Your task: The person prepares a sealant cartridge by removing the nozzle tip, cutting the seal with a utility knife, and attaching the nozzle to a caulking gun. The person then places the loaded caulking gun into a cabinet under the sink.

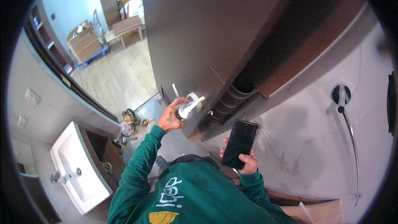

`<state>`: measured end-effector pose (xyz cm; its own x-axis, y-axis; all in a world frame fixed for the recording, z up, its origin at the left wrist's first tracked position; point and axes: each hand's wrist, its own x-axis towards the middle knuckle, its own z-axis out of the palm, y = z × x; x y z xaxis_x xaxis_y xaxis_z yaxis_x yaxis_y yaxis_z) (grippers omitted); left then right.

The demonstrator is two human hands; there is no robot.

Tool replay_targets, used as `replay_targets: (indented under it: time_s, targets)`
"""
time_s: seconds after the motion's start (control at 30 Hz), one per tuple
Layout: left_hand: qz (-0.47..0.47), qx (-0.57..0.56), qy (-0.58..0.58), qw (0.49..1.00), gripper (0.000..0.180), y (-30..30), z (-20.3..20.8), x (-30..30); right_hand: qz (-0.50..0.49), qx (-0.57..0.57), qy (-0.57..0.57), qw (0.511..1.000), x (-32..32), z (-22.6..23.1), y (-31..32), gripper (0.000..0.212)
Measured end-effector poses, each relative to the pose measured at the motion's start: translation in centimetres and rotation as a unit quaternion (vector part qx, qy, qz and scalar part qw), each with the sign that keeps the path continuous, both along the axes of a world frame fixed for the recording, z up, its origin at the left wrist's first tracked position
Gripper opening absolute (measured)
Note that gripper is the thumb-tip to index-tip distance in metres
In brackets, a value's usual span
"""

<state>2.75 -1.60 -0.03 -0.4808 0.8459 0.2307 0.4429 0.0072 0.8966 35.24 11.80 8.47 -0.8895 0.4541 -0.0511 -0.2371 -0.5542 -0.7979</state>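
Observation:
My left hand (168,117) is closed round a white tube with a pointed nozzle (186,110), perhaps a sealant cartridge seen nearly end-on. Its nozzle points up and right, close to the tall dark brown panel (195,37). A pale, rounded piece (197,104) shows just behind the nozzle; what it is I cannot make out. In my right hand (249,164) is a black smartphone (240,141) with a dark screen, thumb across its lower edge and fingertips along its left side.
At lower left a white washbasin (76,164) with a tap sits on a brown cabinet. A shower fitting with a hose (342,99) is on the right wall. Beyond the doorway stand a cardboard box (85,43) on a blue dolly and a small wooden bench (127,25).

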Motion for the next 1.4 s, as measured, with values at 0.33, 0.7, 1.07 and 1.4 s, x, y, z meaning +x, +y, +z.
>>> replay_targets:
  time_s: [0.33,0.7,1.07,1.4]
  targets:
    - [-0.006,-0.053,-0.068,0.996,0.063,-4.9,0.5,-0.9,-0.078,-0.005,0.075,0.994,-5.1,-0.3,1.8,0.074]
    - [0.107,-0.07,-0.068,0.989,0.083,-15.1,-2.3,-3.2,-0.058,-0.023,0.116,0.991,-11.7,-1.2,5.8,0.057]
    - [0.288,0.035,-0.109,0.951,0.102,-23.5,2.3,1.0,-0.063,-0.069,0.059,0.994,-16.8,-4.4,6.9,0.047]
    - [0.406,0.082,-0.061,0.908,0.107,-22.2,8.0,1.3,-0.02,-0.122,0.041,0.991,-23.2,-7.2,5.3,0.049]
